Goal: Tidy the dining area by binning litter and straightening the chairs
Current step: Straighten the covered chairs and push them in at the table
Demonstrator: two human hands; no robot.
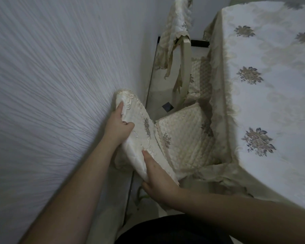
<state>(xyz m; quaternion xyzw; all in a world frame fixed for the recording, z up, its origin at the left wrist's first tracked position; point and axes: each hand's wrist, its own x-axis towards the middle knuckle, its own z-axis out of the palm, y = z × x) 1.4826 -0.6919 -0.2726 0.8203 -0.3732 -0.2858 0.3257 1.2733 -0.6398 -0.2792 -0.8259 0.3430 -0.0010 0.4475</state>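
A chair stands close to the wall, its backrest [139,136] wrapped in a cream embroidered cover. My left hand [119,126] grips the upper part of that backrest, fingers curled over its edge. My right hand [158,184] holds the lower end of the same backrest. The chair's quilted cream seat cushion [185,136] lies to the right, partly under the tablecloth. A second chair [183,67] with a lace cover on its top stands farther back, its seat also tucked under the table.
The white textured wall [51,94] fills the left side, very near the chair. The table with a flowered cream tablecloth [271,103] takes up the right. A narrow strip of pale floor [158,95] runs between wall and chairs.
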